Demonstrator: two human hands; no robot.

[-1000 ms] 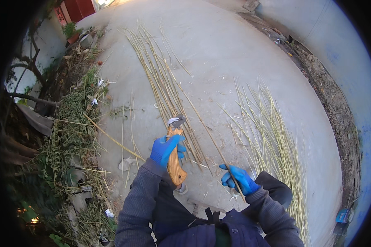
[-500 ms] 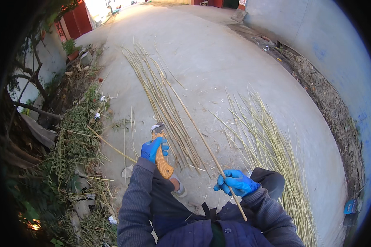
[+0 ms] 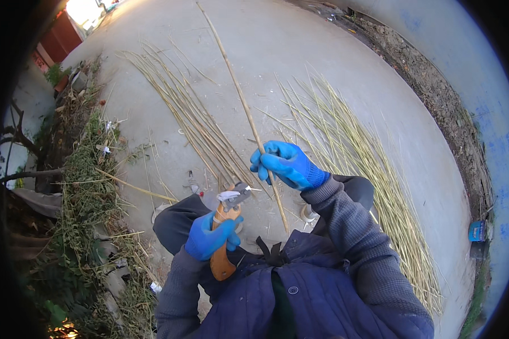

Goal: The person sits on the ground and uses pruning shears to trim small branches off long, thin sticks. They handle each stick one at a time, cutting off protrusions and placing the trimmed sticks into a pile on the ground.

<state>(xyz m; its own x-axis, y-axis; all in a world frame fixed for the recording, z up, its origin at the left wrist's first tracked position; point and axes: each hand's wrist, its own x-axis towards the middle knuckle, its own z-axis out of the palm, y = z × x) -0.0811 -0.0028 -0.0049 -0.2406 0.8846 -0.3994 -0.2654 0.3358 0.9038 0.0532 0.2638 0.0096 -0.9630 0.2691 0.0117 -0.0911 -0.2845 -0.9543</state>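
My left hand (image 3: 210, 236), in a blue work glove, is closed around what look like wooden-handled pruning shears (image 3: 224, 264). Their short metal head, with a white wrapping beside it, points up and right. A long, thin, pale brown stick (image 3: 236, 85) is pinched in my gloved right hand (image 3: 285, 164). The stick slants from the far ground to near my lap, its near end low and just right of the shears. Fingers of the right hand hide part of it. On the ground beyond the shears lies a loose row of similar brown sticks (image 3: 195, 121).
A large bundle of greenish-yellow stalks (image 3: 356, 152) lies to my right. Dry weeds and leafy plants (image 3: 87, 198) line the left edge of the concrete ground (image 3: 232, 34). A pale wall (image 3: 469, 73) rises at right, with a blue container (image 3: 477, 231) by its foot.
My right hand has lifted and moved left with the stick, which now stands steeper. The shears have come closer to my lap and toward the stick. The view has shifted right and downward.
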